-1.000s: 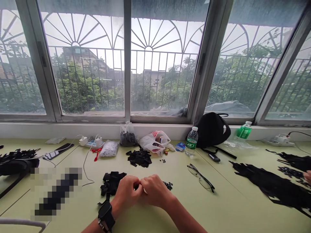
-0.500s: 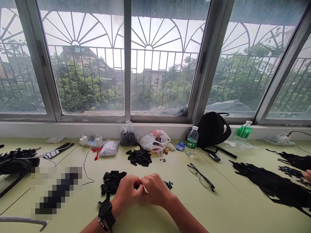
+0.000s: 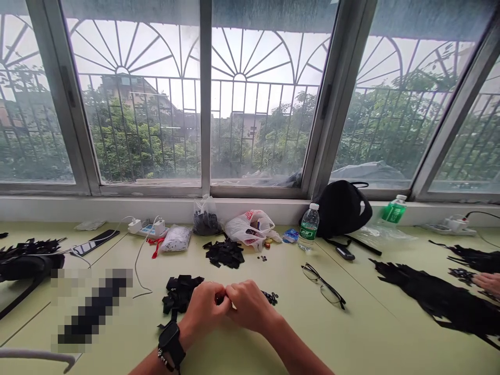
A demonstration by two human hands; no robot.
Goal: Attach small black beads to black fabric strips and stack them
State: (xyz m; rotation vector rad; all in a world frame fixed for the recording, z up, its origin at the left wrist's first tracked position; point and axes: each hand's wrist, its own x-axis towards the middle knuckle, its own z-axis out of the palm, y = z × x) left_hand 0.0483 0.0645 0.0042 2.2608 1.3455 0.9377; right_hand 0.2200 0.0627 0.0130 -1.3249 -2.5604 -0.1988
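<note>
My left hand (image 3: 207,307), with a black watch (image 3: 171,341) on its wrist, meets my right hand (image 3: 252,304) above the table's front middle. Both are closed, thumbs and fingertips pinched together. A bit of something dark shows between them, too hidden to name. Just left of my left hand is a pile of short black fabric strips (image 3: 180,291). Small black ring-like pieces (image 3: 271,298) lie beside my right hand, partly behind it. Farther back sits a second heap of black strips (image 3: 224,253), with a few tiny dark pieces (image 3: 262,258) nearby.
Eyeglasses (image 3: 323,285) and a water bottle (image 3: 308,227) stand to the right, near a black cap (image 3: 344,208). Plastic bags (image 3: 250,229) and a power strip (image 3: 148,229) line the back. At far right, another person's hand (image 3: 488,283) is beside long black strips (image 3: 433,294).
My two hands stay almost in place, fingertips together, with only a slight shift. At the far right, the other person's hand has come further into view over the small dark pieces.
</note>
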